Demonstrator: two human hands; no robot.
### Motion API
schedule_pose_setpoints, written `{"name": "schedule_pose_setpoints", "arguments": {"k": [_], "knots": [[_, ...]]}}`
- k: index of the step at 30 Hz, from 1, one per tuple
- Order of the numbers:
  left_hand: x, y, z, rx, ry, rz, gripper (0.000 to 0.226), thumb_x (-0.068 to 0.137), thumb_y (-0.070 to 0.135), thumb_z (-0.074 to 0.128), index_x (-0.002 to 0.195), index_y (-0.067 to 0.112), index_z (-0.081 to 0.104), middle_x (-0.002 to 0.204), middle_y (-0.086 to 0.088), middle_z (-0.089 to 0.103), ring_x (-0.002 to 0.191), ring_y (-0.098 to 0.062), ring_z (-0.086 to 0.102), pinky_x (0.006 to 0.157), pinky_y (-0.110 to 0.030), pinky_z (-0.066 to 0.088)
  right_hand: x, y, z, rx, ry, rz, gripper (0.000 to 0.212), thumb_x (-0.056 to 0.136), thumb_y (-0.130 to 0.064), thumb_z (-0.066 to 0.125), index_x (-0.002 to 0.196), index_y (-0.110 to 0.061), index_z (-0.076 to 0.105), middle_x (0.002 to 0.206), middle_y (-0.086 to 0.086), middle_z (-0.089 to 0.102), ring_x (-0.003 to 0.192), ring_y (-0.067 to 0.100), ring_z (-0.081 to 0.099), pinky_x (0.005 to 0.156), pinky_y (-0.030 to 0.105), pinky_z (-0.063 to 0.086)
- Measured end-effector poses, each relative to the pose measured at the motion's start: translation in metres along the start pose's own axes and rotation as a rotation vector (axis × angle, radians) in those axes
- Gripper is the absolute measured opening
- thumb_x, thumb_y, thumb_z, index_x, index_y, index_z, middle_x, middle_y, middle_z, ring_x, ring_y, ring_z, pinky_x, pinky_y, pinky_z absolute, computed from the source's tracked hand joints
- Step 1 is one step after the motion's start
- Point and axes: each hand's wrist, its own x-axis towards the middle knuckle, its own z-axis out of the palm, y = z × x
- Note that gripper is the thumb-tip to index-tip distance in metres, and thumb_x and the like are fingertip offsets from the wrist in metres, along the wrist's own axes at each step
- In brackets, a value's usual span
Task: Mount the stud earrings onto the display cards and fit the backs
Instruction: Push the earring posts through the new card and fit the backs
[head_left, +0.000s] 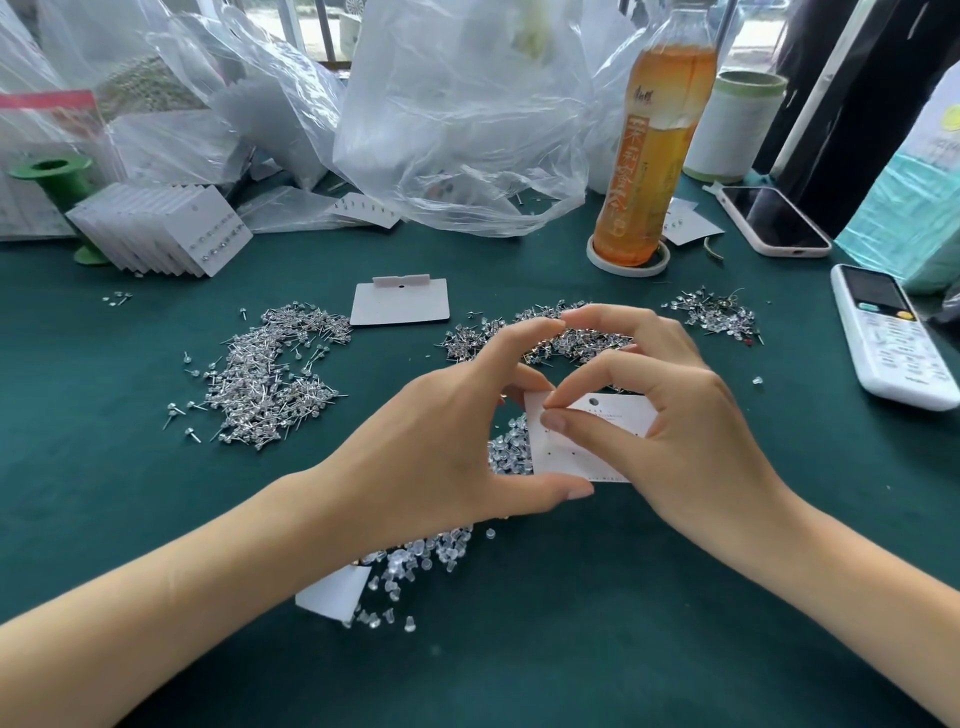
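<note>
While a green desk (104, 519) carries everything, the biggest shapes sit at the back: crumpled clear plastic bags (457, 119), an amber drink bottle (654, 156), a phone (774, 221) and a white remote (891, 338) off to the right. A fanned stack of filled cards (166, 228) leans at the back left, and a blank card (400, 301) lies flat behind the hands.

Smaller stuff is loose in heaps. One pile of stud earrings (270, 374) spreads to the left, another pile of studs (550, 338) lies just beyond the hands, and clear earring backs (415, 561) are scattered beneath the left wrist.

Both hands meet over the display card (587, 441), which is held off the desk with its printed face up and its long axis running left to right. The left hand (441, 447) grasps the card at its left edge, thumb under the lower edge and fingers curled over the top. The right hand (670, 415) has its grip clenched in a pinch at the card's upper left corner, thumb and forefinger tips touching the face; whatever stud they hold is too small to see.

Judging from this, the pinch sits right over the leftmost holes, so the coming push goes straight down through the card toward the left hand's fingers behind it. The backs lie nearer the left hand.
</note>
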Motion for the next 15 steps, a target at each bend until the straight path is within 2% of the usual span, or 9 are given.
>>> {"name": "schedule_pose_setpoints", "arguments": {"k": [3,6,12,15], "knots": [[0.0002,0.0012,-0.0001,-0.013,0.005,0.006,0.086,0.063,0.059,0.067,0.135,0.044,0.023,0.107,0.019,0.064,0.093,0.012,0.052,0.08,-0.003,0.035,-0.0005,0.0007,0.0003,0.01,0.001,-0.006,0.019,0.073,-0.015,0.08,0.074,-0.031,0.069,0.126,-0.011,0.054,0.123,0.012,0.044,0.104,0.034,0.032],[0.0004,0.0024,-0.0002,-0.021,0.015,0.024,0.085,0.064,0.054,0.07,0.135,0.044,0.024,0.104,0.021,0.064,0.092,0.015,0.051,0.08,-0.001,0.034,-0.0009,0.0017,0.0003,0.017,-0.032,0.0,0.016,0.073,-0.017,0.08,0.075,-0.03,0.072,0.126,-0.014,0.054,0.124,0.01,0.042,0.103,0.029,0.032],[0.0008,0.0002,-0.0015,-0.021,0.025,-0.003,0.084,0.063,0.058,0.069,0.134,0.044,0.025,0.107,0.02,0.063,0.094,0.014,0.051,0.082,-0.003,0.036,-0.0015,0.0048,0.0,0.024,-0.037,-0.017,0.006,0.076,-0.023,0.077,0.08,-0.027,0.076,0.122,-0.016,0.057,0.124,0.007,0.042,0.104,0.034,0.034],[0.0015,-0.0019,-0.002,-0.011,0.031,-0.009,0.086,0.063,0.058,0.069,0.136,0.041,0.025,0.111,0.018,0.064,0.094,0.012,0.052,0.084,-0.005,0.037,-0.0023,0.0045,0.0,0.057,-0.013,-0.04,0.006,0.079,-0.03,0.073,0.084,-0.029,0.076,0.119,-0.017,0.06,0.123,0.006,0.046,0.104,0.032,0.035]]}}
